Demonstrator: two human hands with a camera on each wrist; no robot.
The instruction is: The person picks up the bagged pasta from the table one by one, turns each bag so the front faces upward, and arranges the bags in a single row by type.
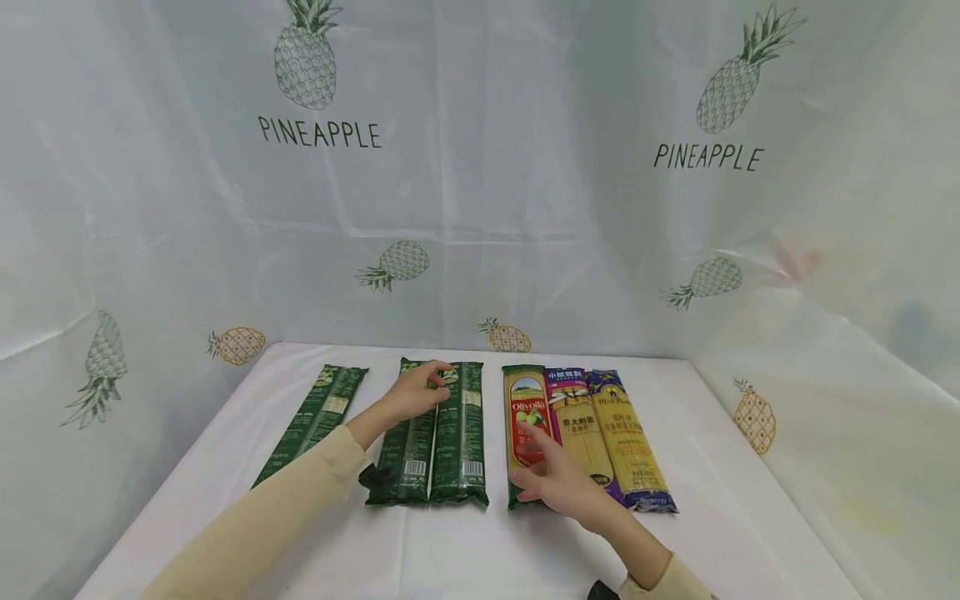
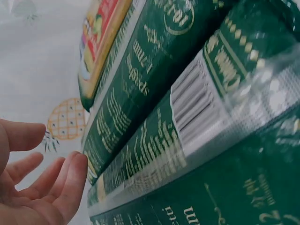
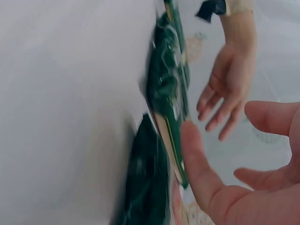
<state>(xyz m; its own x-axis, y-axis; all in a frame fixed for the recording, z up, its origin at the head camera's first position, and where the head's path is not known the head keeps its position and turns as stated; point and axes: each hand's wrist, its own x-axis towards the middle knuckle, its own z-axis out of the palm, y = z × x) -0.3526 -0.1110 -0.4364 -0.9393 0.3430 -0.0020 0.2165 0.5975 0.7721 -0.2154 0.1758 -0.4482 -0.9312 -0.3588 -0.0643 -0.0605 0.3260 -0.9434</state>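
Note:
My left hand (image 1: 420, 390) hovers over the upper ends of two green spaghetti packets (image 1: 405, 471) that lie side by side, label backs up. Its fingers are loosely bent with nothing between them, and the left wrist view shows the fingertips (image 2: 77, 164) apart from the thumb. My right hand (image 1: 558, 479), fingers spread and holding nothing, is above a green and red Olivoila pasta packet (image 1: 525, 387), partly covering it. To that packet's right lie a purple and pink pasta packet (image 1: 581, 429) and a blue and yellow one (image 1: 630, 433).
Another green spaghetti packet (image 1: 330, 408) lies slanted at the left, its lower part behind my left sleeve (image 1: 262, 517). All packets are on a white-covered table (image 1: 450, 550). A white curtain (image 1: 487, 167) with pineapple prints hangs behind and at the sides.

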